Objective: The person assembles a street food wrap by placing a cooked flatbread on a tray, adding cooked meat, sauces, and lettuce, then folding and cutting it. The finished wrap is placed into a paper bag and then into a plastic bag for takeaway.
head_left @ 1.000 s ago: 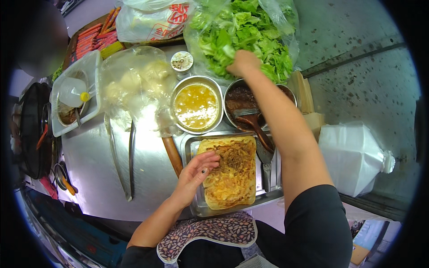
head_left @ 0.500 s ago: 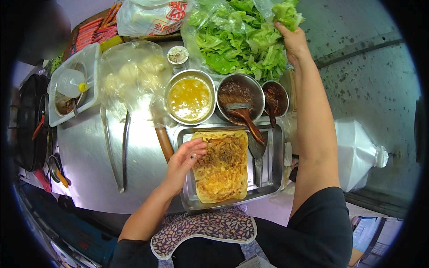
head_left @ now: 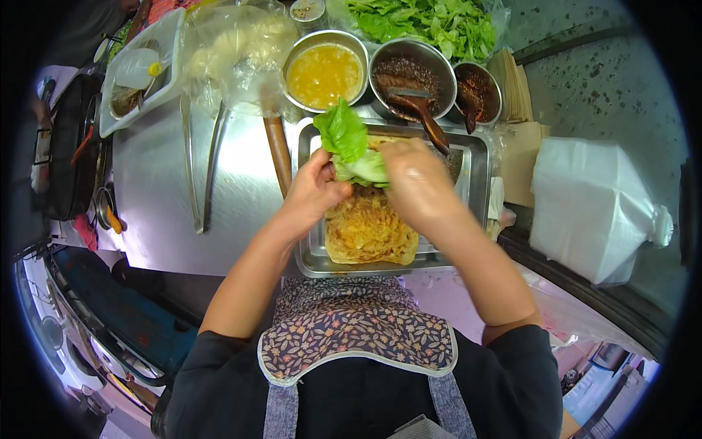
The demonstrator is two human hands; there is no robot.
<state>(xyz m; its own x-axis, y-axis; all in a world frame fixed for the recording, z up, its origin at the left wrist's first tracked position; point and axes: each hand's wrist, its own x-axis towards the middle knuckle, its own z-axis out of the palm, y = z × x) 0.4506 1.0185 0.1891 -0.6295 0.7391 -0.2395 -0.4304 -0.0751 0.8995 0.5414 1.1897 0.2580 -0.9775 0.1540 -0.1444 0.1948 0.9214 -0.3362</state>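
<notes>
Lettuce leaves [head_left: 344, 135] are between my two hands, over the far part of a browned flatbread [head_left: 373, 235] that lies in a metal tray [head_left: 479, 157]. My left hand [head_left: 313, 192] grips the leaves from the left, thumb toward the flatbread. On the right, my right hand [head_left: 420, 183] has its fingers curled round the lettuce and is slightly blurred. Both hands and the leaves cover the far end of the flatbread and most of its dark filling. The spatula in the tray is largely hidden behind my right hand.
Beyond the tray stand a bowl of yellow liquid [head_left: 325, 73], a pot of dark sauce with a brush [head_left: 413, 80] and a smaller sauce pot [head_left: 477, 95]. Long tongs [head_left: 196, 168] and a wooden handle [head_left: 276, 150] lie left. More lettuce [head_left: 424, 25] sits behind; a white bag [head_left: 592, 208] stands right.
My right hand has come back from the lettuce pile to the tray, bringing leaves over the flatbread. My left hand has closed on them. The view has shifted nearer to me.
</notes>
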